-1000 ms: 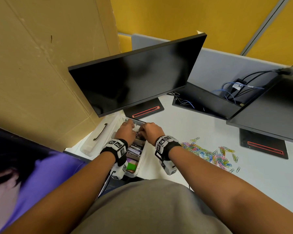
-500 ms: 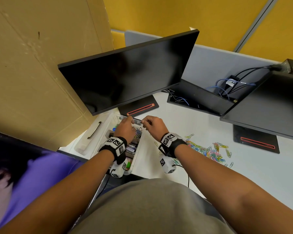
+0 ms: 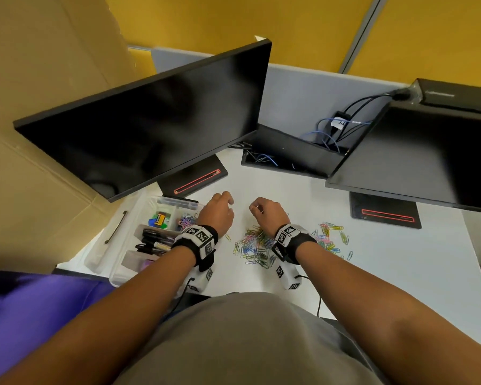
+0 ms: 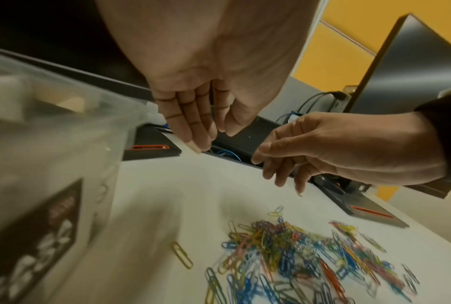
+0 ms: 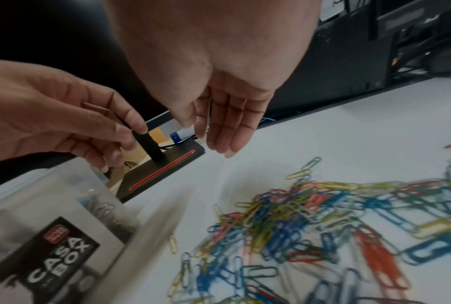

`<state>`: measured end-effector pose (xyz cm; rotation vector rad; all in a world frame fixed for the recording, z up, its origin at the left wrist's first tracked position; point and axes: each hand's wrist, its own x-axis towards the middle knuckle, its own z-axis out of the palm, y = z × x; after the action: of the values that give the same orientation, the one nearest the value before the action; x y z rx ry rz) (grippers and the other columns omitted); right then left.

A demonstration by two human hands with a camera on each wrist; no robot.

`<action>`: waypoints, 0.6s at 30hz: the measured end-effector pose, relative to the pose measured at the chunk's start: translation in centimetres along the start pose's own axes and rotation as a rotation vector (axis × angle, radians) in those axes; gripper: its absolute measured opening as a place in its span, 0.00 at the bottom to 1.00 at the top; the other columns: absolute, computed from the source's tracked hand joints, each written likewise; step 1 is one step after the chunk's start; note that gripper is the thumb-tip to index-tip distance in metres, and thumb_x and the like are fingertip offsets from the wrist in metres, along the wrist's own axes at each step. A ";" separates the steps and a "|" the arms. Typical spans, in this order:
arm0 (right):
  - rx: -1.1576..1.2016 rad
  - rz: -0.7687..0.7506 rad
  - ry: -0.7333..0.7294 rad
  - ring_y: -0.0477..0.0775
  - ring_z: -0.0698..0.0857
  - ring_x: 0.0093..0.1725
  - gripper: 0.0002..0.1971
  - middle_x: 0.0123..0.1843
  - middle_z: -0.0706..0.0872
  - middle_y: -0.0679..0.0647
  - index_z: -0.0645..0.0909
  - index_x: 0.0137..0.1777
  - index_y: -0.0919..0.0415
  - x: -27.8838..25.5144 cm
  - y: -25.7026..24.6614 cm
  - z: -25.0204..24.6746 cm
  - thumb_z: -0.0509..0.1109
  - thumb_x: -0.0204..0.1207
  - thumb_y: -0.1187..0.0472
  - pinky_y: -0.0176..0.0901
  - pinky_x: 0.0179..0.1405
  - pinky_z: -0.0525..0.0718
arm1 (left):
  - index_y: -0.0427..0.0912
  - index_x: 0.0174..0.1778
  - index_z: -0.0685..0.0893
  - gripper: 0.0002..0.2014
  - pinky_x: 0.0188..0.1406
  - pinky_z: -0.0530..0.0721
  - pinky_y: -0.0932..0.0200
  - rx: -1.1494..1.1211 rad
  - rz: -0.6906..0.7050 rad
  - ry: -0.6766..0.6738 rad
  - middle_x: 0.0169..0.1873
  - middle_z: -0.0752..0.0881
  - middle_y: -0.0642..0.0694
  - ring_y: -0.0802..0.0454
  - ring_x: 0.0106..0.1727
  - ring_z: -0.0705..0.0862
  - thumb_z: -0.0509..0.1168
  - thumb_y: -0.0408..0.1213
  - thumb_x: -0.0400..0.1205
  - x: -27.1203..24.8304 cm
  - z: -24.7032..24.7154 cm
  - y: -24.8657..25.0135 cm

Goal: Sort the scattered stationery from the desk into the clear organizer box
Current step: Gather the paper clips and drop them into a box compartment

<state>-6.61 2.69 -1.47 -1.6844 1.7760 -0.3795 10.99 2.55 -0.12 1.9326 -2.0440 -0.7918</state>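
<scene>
Both hands hang loose, holding nothing — scoop the clips together, then lift into the box.

Organizer box – clear plastic; desk – smooth, matt

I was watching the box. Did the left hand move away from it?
Yes. The left hand left the organizer box, moving rightward over the white desk toward the paper clips.

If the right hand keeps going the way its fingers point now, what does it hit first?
Probably bare white desk, just beyond the colourful paper clip pile. The right hand angles forward and downward; depth is uncertain.
</scene>
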 end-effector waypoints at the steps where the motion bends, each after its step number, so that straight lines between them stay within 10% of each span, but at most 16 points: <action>1: -0.010 0.013 -0.004 0.56 0.84 0.44 0.10 0.43 0.87 0.52 0.84 0.52 0.53 -0.1 0.7 -0.3 0.62 0.83 0.52 0.49 0.45 0.84 | 0.46 0.59 0.76 0.09 0.55 0.83 0.49 0.014 -0.003 -0.026 0.57 0.80 0.43 0.44 0.53 0.83 0.60 0.35 0.84 0.1 0.5 0.3; 12: -0.199 0.070 -0.088 0.57 0.83 0.53 0.07 0.55 0.86 0.54 0.82 0.53 0.55 -0.8 7.6 -2.8 0.63 0.83 0.56 0.43 0.43 0.74 | 0.41 0.67 0.72 0.19 0.60 0.81 0.46 0.302 -0.053 -0.324 0.64 0.75 0.39 0.39 0.58 0.82 0.64 0.44 0.84 1.1 5.6 0.6; 18: -0.312 0.064 -0.182 0.60 0.79 0.65 0.18 0.65 0.78 0.58 0.78 0.68 0.57 -0.6 10.7 -2.7 0.69 0.81 0.53 0.52 0.57 0.81 | 0.41 0.70 0.69 0.27 0.60 0.81 0.44 0.313 -0.102 -0.426 0.65 0.73 0.38 0.38 0.60 0.81 0.70 0.46 0.81 1.3 7.7 1.1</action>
<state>-16.65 4.09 -5.92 -1.8008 1.8165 0.0834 6.02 3.09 -6.22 2.1998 -2.4541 -1.0351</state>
